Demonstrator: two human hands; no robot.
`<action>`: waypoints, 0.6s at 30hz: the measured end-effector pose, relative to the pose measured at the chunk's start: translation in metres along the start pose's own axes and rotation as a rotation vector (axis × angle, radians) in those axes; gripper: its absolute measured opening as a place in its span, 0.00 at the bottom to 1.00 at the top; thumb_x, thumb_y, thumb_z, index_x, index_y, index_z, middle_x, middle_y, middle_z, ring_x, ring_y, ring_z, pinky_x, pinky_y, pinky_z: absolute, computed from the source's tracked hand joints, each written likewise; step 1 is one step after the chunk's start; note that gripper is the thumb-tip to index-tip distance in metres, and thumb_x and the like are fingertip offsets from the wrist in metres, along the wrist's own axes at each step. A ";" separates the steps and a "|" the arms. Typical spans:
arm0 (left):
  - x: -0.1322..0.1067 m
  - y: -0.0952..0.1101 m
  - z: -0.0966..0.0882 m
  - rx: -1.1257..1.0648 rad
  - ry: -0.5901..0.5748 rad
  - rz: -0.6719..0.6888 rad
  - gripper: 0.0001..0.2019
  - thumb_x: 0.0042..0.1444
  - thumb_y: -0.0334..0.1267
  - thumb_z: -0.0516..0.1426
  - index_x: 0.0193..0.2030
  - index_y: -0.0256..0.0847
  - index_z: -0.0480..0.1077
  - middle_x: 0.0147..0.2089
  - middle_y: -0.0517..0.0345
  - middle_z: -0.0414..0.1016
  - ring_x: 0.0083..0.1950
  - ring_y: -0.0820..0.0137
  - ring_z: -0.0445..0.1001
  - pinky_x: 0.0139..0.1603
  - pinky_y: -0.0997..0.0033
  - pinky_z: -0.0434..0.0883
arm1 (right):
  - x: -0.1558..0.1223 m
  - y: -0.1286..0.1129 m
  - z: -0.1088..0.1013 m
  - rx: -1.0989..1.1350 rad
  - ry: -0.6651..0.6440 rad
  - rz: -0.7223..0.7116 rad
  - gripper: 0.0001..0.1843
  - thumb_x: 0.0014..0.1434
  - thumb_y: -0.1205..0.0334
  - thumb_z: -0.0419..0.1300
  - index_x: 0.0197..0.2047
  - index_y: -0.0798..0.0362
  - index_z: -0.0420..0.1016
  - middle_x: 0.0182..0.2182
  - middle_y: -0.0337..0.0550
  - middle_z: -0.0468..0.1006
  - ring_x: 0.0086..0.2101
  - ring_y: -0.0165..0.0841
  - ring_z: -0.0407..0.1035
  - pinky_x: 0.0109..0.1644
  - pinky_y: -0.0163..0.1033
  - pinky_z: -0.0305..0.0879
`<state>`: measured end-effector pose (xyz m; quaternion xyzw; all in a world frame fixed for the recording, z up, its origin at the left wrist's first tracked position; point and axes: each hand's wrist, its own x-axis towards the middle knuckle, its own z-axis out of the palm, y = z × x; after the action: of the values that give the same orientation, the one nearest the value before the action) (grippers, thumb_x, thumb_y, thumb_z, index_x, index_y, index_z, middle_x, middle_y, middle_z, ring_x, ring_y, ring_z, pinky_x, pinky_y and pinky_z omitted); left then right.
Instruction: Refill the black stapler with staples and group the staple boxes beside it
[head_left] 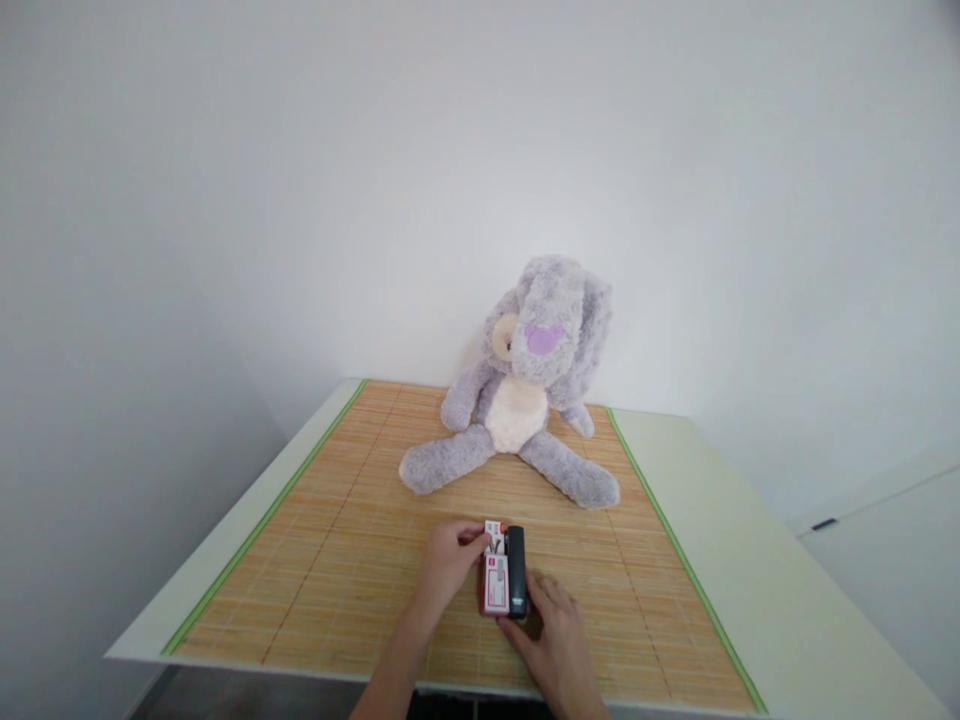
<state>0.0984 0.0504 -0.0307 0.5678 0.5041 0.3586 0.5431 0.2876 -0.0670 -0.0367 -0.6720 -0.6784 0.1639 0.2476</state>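
A black stapler (517, 572) lies lengthwise on the bamboo mat, side by side with a white-and-red box (496, 586). Just beyond that box, also against the stapler's left side, is a smaller white-and-red box (494, 533). My left hand (448, 560) pinches this smaller box from the left, thumb on its top and fingers at its edge. My right hand (555, 632) closes round the near end of the stapler, its fingers along the right side and its thumb by the bottom edge of the larger box. The undersides of the boxes are hidden.
A grey plush rabbit (517, 415) sits at the back of the table against the wall, legs spread toward me. The bamboo mat (360, 570) with green edging covers most of the white table (780, 580). The table's front edge is close to my forearms.
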 end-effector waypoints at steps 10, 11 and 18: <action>-0.003 -0.006 0.002 0.025 0.072 -0.010 0.23 0.54 0.57 0.62 0.41 0.36 0.82 0.40 0.46 0.84 0.41 0.58 0.81 0.44 0.61 0.76 | 0.000 0.008 0.007 -0.003 -0.016 -0.001 0.29 0.58 0.52 0.67 0.62 0.46 0.75 0.54 0.50 0.80 0.56 0.50 0.71 0.59 0.50 0.66; -0.008 -0.006 0.002 0.024 0.094 -0.013 0.25 0.56 0.59 0.60 0.42 0.37 0.81 0.41 0.46 0.84 0.42 0.58 0.81 0.46 0.60 0.76 | 0.000 0.008 0.007 0.012 -0.011 0.001 0.31 0.57 0.52 0.67 0.64 0.47 0.74 0.56 0.50 0.79 0.57 0.50 0.71 0.61 0.51 0.66; -0.051 -0.006 0.014 -0.097 0.192 -0.057 0.32 0.65 0.62 0.50 0.63 0.41 0.73 0.67 0.47 0.73 0.69 0.57 0.70 0.71 0.53 0.65 | 0.001 -0.003 -0.001 0.042 0.011 0.001 0.34 0.55 0.53 0.67 0.64 0.47 0.74 0.55 0.51 0.79 0.56 0.52 0.72 0.59 0.51 0.68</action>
<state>0.0985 -0.0031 -0.0314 0.4893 0.5519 0.4197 0.5291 0.2853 -0.0667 -0.0341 -0.6679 -0.6731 0.1746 0.2653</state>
